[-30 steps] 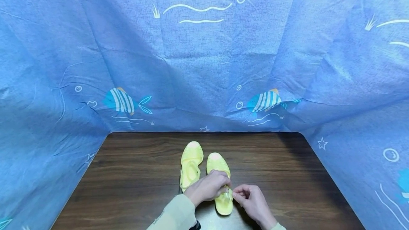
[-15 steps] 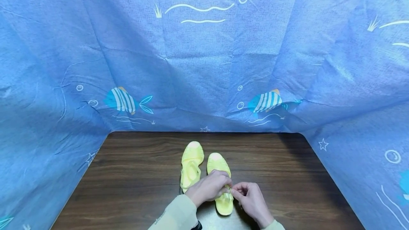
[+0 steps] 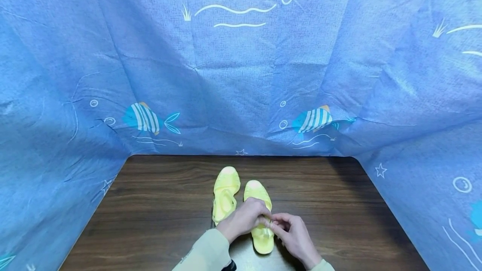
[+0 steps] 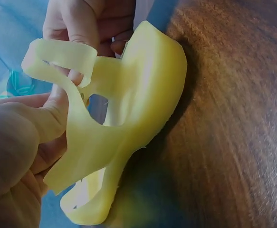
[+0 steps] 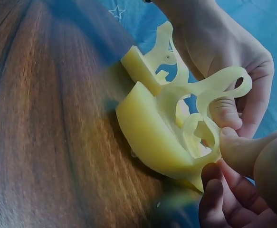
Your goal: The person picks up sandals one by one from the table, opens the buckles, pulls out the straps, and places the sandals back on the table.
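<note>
A pale yellow jelly sandal (image 3: 263,244) lies on the table with its toe pointing away from me. My left hand (image 3: 245,218) reaches over its middle, thumb and fingers pinching at the ankle strap. From the right side, my right hand (image 3: 295,236) pinches the strap's side too, and the fingertips of both hands meet there. In the right wrist view, the strap's looped end (image 5: 231,85) stands up beside the left thumb. The left wrist view shows the sandal's heel (image 4: 159,80) towards me; the fastening is mostly hidden by fingers.
The matching yellow sandal (image 3: 227,182) sits just left of the first, a little farther away. Both are on a dark wood table (image 3: 162,204). A blue cloth (image 3: 233,74) printed with fish hangs behind and along both sides.
My right hand has moved slightly left and away from me, bringing its fingertips against the left hand's at the strap. The sandals have barely shifted.
</note>
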Action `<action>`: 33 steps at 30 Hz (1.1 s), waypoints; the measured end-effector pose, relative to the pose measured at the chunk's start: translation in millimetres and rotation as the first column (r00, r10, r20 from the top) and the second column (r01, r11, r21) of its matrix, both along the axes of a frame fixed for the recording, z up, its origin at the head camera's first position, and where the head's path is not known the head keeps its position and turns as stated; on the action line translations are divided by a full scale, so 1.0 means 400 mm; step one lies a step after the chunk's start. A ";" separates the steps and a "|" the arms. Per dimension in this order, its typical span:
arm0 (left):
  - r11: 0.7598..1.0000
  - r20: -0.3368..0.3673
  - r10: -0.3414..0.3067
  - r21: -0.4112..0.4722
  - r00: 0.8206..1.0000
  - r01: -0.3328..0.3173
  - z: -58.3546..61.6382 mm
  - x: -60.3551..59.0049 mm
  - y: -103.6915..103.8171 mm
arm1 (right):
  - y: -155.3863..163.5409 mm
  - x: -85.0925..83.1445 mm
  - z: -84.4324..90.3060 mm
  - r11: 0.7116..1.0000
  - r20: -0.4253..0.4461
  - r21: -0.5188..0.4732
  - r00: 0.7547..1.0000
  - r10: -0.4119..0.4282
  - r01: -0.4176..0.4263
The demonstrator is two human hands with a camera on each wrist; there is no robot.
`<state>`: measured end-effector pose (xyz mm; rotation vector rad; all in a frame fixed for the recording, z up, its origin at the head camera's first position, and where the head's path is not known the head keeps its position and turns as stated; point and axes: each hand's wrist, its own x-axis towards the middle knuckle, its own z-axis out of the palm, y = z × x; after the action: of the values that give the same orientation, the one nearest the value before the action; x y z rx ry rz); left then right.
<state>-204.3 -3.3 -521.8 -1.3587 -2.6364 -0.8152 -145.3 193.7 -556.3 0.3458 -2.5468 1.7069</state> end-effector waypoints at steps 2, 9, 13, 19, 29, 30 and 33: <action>0.999 0.001 -0.010 0.037 1.000 0.010 -0.005 -0.002 -0.002 | 0.000 -0.001 -0.001 1.000 0.001 -0.007 1.000 0.010 -0.010; 0.989 -0.018 0.029 0.146 0.999 -0.026 -0.018 0.004 0.001 | -0.002 -0.001 -0.008 1.000 0.036 -0.009 0.999 -0.002 0.002; 0.978 -0.022 0.071 0.196 0.997 -0.065 -0.025 0.010 0.005 | -0.002 0.000 -0.010 1.000 0.036 -0.004 0.999 -0.026 0.026; 0.973 -0.022 0.078 0.222 0.997 -0.071 -0.027 0.013 0.009 | -0.001 0.001 -0.010 1.000 0.041 0.005 0.999 -0.028 0.028; 0.996 -0.145 -0.010 0.088 0.989 0.023 -0.007 -0.001 -0.013 | -0.006 -0.007 -0.002 0.997 0.031 0.082 0.999 -0.006 0.003; 0.998 -0.159 0.001 0.062 0.987 0.009 -0.005 -0.002 -0.016 | -0.007 -0.007 -0.002 0.996 0.024 0.090 1.000 -0.008 0.006; 0.999 -0.172 0.029 -0.027 0.985 -0.034 0.001 -0.004 -0.021 | -0.009 -0.007 -0.003 0.994 -0.017 0.108 1.000 -0.007 0.009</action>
<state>-205.8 -11.7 -521.2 -1.3260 -2.5400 -0.6276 -148.1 190.0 -557.4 0.3531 -2.6316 1.5600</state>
